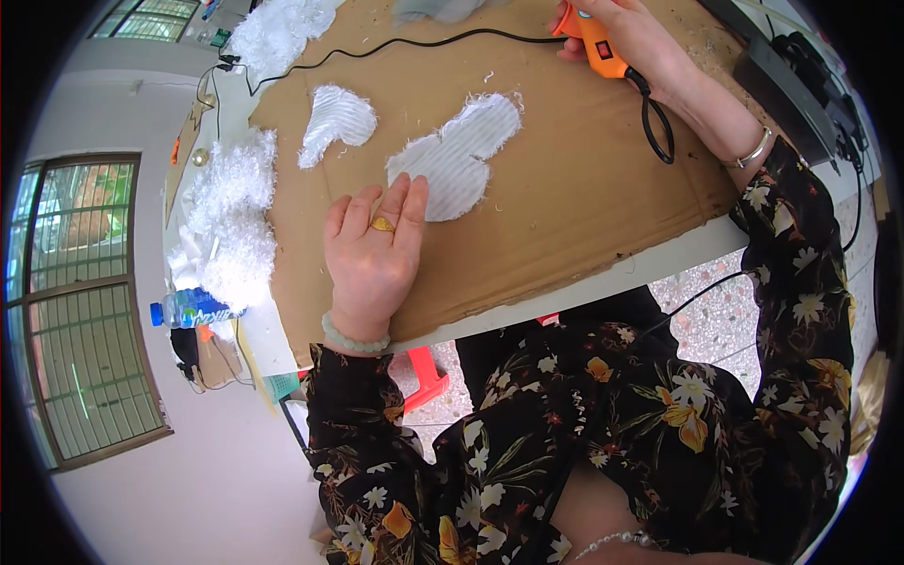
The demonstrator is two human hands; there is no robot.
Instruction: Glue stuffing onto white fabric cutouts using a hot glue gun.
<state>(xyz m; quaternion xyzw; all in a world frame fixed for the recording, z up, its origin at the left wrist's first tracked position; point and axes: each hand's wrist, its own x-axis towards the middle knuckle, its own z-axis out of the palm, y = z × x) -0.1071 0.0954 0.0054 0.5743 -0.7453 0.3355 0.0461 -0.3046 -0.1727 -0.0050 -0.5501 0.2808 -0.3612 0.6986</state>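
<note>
1. Larger white cloth piece [452, 165] is lying mid-cardboard [584, 217], just ahead and to the right of the left hand [375, 259]; long axis is running from lower left to upper right, notch facing right.
2. Left hand is reaching its lower-left edge, fingers stretched out, palm down, not clamping anything; fingertip pressure: can't tell.
3. Right hand [645, 42] is wrapping its fingers around an orange hand tool [601, 47] at the top edge; tool's front end is falling out of view.
4. Tool is sitting up and to the right of the piece, well apart from it; left hand is being the nearer one.
5. Smaller white cloth piece [339, 122] is lying left of the larger one, apart from it.
6. Black cord [480, 31] is crossing above both pieces, not over them; nothing is blocking the gap between tool and larger piece.
7. White fluffy heap [235, 217] and bottle [193, 309] are sitting at left, black box [782, 99] at right.
</note>
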